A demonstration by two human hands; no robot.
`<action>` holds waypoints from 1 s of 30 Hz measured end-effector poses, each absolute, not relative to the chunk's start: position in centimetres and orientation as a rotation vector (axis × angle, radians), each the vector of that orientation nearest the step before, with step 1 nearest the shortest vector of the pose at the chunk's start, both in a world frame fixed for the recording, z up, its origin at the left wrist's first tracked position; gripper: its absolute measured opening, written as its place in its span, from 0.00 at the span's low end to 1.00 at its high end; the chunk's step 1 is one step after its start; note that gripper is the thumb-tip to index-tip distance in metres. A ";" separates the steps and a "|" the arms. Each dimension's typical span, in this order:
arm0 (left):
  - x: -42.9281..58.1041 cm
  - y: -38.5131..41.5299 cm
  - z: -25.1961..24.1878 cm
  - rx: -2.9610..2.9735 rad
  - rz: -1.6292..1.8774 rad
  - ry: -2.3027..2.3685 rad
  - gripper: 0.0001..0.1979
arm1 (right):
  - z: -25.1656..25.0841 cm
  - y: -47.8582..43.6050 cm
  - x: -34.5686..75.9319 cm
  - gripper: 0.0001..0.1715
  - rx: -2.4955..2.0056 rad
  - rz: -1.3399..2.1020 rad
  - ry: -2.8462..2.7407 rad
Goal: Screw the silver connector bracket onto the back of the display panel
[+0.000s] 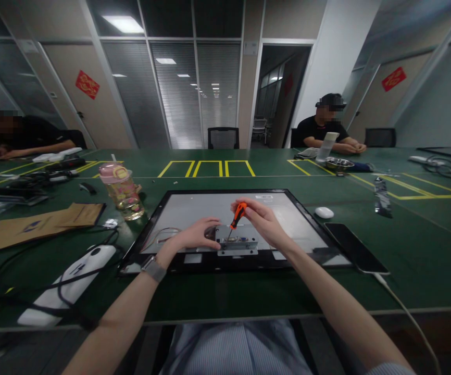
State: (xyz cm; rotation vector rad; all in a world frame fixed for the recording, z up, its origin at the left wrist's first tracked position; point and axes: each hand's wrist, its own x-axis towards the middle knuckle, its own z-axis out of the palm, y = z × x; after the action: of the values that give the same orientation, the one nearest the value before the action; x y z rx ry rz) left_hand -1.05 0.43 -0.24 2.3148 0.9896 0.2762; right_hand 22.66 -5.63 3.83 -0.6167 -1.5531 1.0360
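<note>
An orange and black screwdriver [239,215] stands tilted in my right hand [262,219], its fingers closed round the top of the handle. The shaft points down at a metal bracket [237,251] carrying a small board with connectors [238,239]. Whether the tip sits in a screw is too small to tell. My left hand [194,234], with a watch on its wrist, grips the bracket's left end between thumb and fingers. Both lie over the back of a flat display panel [194,202] with a black frame. Thin wires [163,234] run beside my left hand.
Left of the panel are a pink-lidded bottle [122,192], a brown paper bag [38,224] and a white power strip [69,284] with black cables. To the right lie a phone [354,247] on a cable and a white case [324,212]. People sit across the green table [210,182].
</note>
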 end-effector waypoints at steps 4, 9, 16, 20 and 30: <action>-1.0 0.4 -0.3 2.324 0.284 1.000 0.41 | 3.2 -5.1 22.7 0.13 -0.718 0.841 -1.514; -1.1 0.5 -0.5 2.324 0.286 1.006 0.41 | 3.7 -6.0 22.2 0.12 -0.791 0.447 -1.592; -1.0 0.2 -0.1 2.325 0.301 0.997 0.40 | 4.0 -6.6 22.0 0.16 -0.760 0.659 -1.595; -1.0 0.2 -0.2 2.304 0.303 0.992 0.40 | 3.9 -6.2 22.2 0.12 -0.777 0.570 -1.585; -1.2 0.6 -0.8 2.321 0.303 0.981 0.40 | 3.4 -6.2 22.0 0.16 -0.737 0.616 -1.617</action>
State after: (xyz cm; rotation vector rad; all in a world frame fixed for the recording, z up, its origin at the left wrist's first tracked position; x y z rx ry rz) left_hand -1.17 0.63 -0.78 2.3214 0.9809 0.3030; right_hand 22.03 -6.23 3.37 -0.7370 -1.6170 0.6159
